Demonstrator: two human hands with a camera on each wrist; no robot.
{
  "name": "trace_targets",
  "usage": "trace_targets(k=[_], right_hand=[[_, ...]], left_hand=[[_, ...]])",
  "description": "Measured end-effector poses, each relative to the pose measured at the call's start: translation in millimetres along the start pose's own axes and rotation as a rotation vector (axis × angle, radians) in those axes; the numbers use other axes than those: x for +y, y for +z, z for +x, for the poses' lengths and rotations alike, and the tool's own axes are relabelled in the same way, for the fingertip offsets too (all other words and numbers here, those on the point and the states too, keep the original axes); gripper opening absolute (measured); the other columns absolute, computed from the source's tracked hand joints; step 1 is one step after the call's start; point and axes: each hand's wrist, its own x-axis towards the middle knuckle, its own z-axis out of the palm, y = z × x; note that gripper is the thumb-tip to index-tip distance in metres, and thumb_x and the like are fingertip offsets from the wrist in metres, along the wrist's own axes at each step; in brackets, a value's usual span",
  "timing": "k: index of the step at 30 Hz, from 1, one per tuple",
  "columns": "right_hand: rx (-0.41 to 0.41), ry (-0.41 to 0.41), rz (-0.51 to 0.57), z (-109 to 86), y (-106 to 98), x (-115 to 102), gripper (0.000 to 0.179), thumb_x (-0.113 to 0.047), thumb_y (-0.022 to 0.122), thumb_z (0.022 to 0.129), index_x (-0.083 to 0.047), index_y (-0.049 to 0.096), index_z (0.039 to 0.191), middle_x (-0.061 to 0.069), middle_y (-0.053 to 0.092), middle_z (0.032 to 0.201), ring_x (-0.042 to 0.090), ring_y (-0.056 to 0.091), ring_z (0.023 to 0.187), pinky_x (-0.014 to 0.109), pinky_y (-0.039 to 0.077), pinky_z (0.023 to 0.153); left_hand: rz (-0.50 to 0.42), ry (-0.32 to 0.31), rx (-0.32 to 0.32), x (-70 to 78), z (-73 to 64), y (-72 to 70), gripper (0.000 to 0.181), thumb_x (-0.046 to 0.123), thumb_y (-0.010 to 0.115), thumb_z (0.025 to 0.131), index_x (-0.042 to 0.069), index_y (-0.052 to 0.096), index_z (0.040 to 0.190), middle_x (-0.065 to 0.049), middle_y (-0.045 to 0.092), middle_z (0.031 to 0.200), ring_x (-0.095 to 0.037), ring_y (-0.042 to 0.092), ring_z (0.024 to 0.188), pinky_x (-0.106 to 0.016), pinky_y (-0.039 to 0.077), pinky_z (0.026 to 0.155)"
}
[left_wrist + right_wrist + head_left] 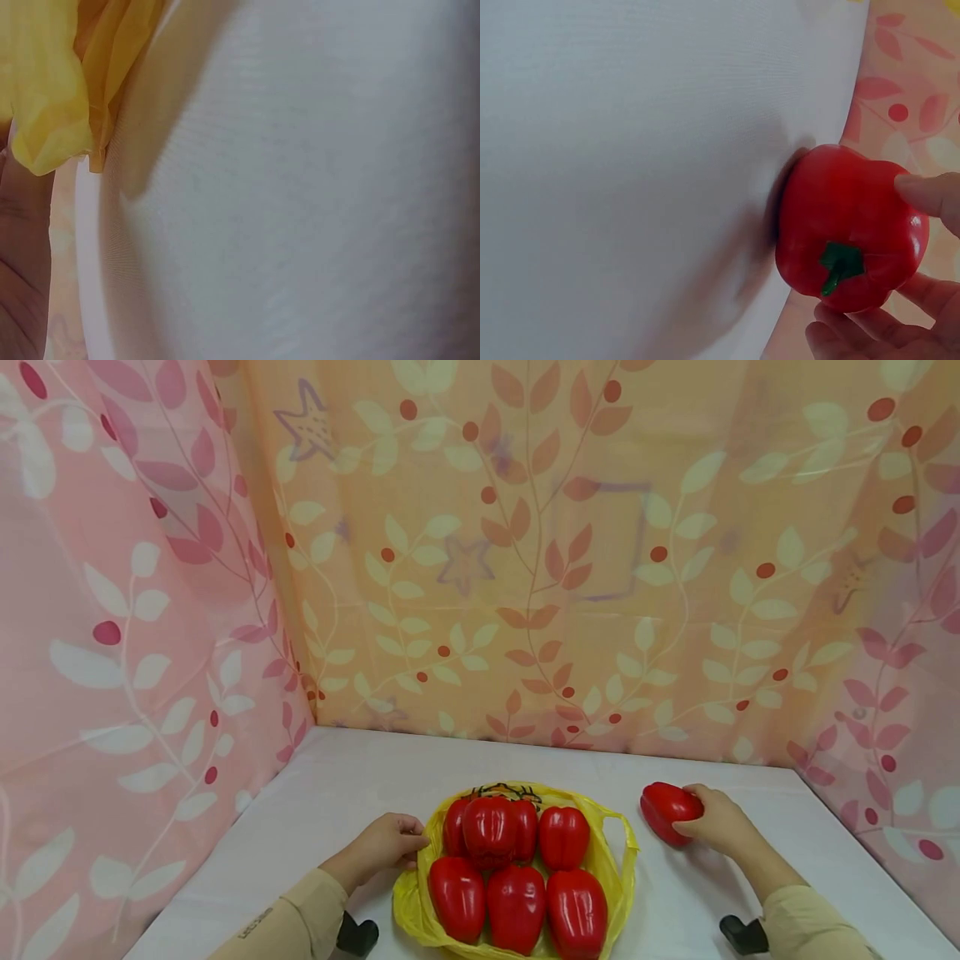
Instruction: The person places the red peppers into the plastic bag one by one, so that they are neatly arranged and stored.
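A yellow plastic bag (pixel 628 893) lies spread open on the white table, with several red bell peppers (pixel 516 906) inside it. My left hand (pixel 386 846) pinches the bag's left rim; in the left wrist view, yellow folds (pixel 49 90) hang by that hand (pixel 24 255). To the right of the bag, my right hand (pixel 716 818) grips another red bell pepper (pixel 666 810) between thumb and fingers. That pepper (pixel 847 217) shows its green stem in the right wrist view, close to the table surface, with the thumb on one side and fingers on the other.
The white table (pixel 337 777) ends at a patterned orange curtain (pixel 540 677) at the back. Pink leaf-patterned cloth (pixel 150 693) closes off the left side, and similar cloth (pixel 900 710) the right. A loop handle (pixel 618 820) stands out on the bag's right side.
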Motion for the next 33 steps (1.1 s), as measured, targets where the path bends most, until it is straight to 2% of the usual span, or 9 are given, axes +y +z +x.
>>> trace_targets(k=[5,13,24,29,33], right_hand=[[0.001,0.001,0.006,1.2,2.1,3.6,0.089,-0.037,0.079,0.067,0.006,0.032,0.128,0.032,0.043,0.115,0.049,0.041,0.103,0.047,0.053,0.069],[-0.026,-0.008,0.026,-1.5,-1.3,2.5,0.086,-0.032,0.080,0.065,0.005,0.034,0.127,0.031,0.045,0.115,0.047,0.043,0.102,0.046,0.053,0.069],[-0.116,-0.090,-0.001,-5.5,-12.1,7.3,0.088,-0.034,0.083,0.060,0.005,0.041,0.127,0.027,0.050,0.114,0.040,0.049,0.099,0.044,0.053,0.071],[-0.166,-0.116,0.006,-7.4,-16.8,11.0,0.089,-0.033,0.084,0.057,0.002,0.043,0.127,0.020,0.053,0.114,0.034,0.051,0.100,0.042,0.053,0.072],[-0.204,-0.152,0.016,-9.5,-21.1,13.7,0.084,-0.029,0.084,0.059,0.001,0.045,0.126,0.017,0.055,0.113,0.033,0.051,0.099,0.042,0.053,0.073]], left_hand=[[-0.007,0.000,-0.003,-0.6,0.2,-0.4,0.017,0.023,0.063,0.085,0.006,0.062,0.085,-0.003,0.056,0.069,-0.014,0.052,0.060,-0.025,0.051,0.061],[-0.009,0.000,-0.004,-1.1,0.1,-1.5,0.017,0.023,0.064,0.085,0.006,0.062,0.085,-0.004,0.057,0.070,-0.014,0.052,0.061,-0.025,0.051,0.061],[-0.003,0.010,-0.003,-2.2,0.8,-0.2,0.017,0.023,0.064,0.085,0.006,0.063,0.086,-0.004,0.057,0.072,-0.015,0.052,0.062,-0.026,0.052,0.062],[-0.008,0.007,-0.005,-1.7,0.4,-0.2,0.017,0.023,0.064,0.085,0.006,0.063,0.086,-0.004,0.057,0.072,-0.015,0.052,0.062,-0.026,0.052,0.062],[-0.013,0.008,-0.006,-2.1,0.4,-0.6,0.017,0.023,0.064,0.085,0.006,0.063,0.086,-0.004,0.057,0.072,-0.014,0.052,0.062,-0.026,0.052,0.062]])
